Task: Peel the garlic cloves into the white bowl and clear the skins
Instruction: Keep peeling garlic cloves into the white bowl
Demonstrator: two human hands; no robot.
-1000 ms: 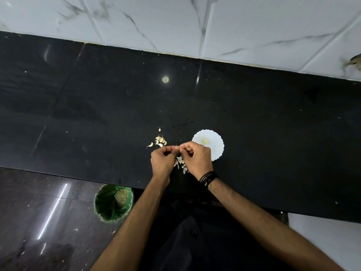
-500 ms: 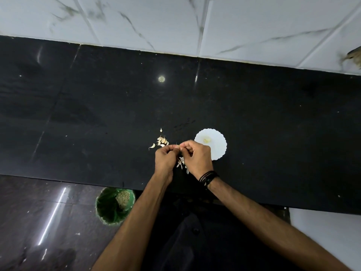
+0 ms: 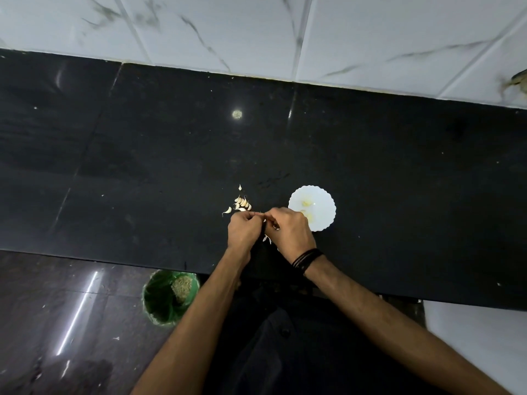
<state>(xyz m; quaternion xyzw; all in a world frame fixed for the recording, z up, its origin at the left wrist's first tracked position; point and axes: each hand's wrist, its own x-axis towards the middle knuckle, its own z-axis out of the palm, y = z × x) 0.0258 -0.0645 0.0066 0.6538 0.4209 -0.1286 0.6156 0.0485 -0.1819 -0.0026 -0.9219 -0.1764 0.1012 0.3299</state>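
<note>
We're pinching 1 clove between left hand [image 3: 244, 230] and right hand [image 3: 288, 230], fingers curled; white bowl [image 3: 323, 205] is holding few (pile [image 3: 242, 203] unpeeled, skins [image 3: 266, 238] uncleared)

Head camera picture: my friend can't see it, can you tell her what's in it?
Two hands, left hand and right hand, pinch a garlic clove together over a black counter. Unpeeled cloves lie just beyond the left hand, with a white bowl by the right.
</note>
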